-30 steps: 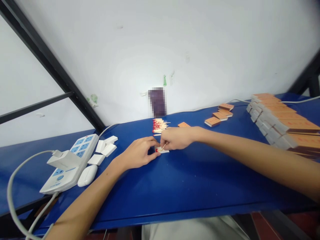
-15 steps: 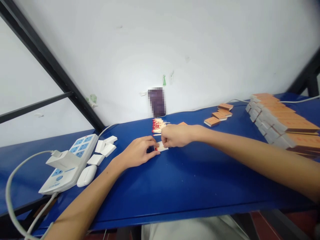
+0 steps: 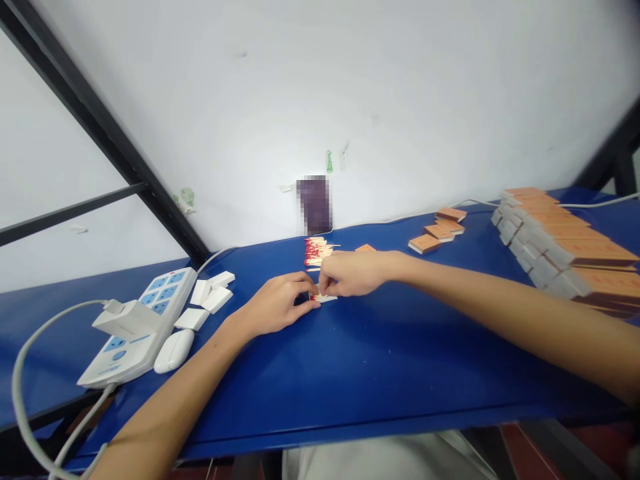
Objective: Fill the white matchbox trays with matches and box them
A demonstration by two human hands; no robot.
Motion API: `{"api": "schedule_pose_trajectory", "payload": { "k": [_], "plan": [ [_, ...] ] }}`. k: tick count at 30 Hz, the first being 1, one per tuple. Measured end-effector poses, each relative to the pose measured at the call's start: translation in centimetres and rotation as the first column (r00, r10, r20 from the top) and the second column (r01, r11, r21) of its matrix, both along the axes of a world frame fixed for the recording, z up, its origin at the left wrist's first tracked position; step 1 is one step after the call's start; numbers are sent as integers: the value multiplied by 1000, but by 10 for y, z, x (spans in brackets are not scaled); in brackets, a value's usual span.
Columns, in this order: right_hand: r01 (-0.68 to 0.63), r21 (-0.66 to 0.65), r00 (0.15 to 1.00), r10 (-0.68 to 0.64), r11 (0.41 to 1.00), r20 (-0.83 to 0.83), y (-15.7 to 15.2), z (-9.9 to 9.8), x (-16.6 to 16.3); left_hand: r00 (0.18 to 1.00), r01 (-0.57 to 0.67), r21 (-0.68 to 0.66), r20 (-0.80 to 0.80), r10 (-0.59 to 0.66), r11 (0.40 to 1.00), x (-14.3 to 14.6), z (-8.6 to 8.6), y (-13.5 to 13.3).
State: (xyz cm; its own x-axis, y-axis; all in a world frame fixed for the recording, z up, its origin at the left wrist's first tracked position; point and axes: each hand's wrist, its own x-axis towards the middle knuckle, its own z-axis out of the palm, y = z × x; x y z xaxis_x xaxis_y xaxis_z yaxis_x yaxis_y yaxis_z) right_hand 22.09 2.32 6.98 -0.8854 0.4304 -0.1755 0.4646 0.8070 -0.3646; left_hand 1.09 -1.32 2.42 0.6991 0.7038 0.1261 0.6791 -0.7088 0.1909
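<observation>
My left hand rests on the blue table, its fingers pinched on the left end of a small white matchbox tray that holds red-tipped matches. My right hand is curled over the same tray from the right, fingertips pressed down on the matches in it. Just behind the hands lies a loose pile of red-tipped matches. An orange matchbox sleeve peeks out behind my right hand.
A white power strip with a plugged adapter and cable sits at the left, next to several small white trays and a white mouse-like object. Orange matchboxes lie at back right; a long stack of them lines the right edge.
My right hand held a single match over the tray a second ago; it has since closed lower onto the tray. My left hand has barely moved.
</observation>
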Motion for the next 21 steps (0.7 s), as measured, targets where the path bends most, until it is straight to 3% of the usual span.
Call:
{"api": "schedule_pose_trajectory", "payload": {
  "k": [8, 21],
  "plan": [
    [83, 43, 996, -84, 996, 32, 0, 1, 0, 1000, 5, 13, 9, -5, 1000, 0, 0, 0],
    [62, 42, 996, -65, 997, 56, 2, 7, 4, 1000, 12, 14, 6, -12, 1000, 0, 2, 1]
  ]
}}
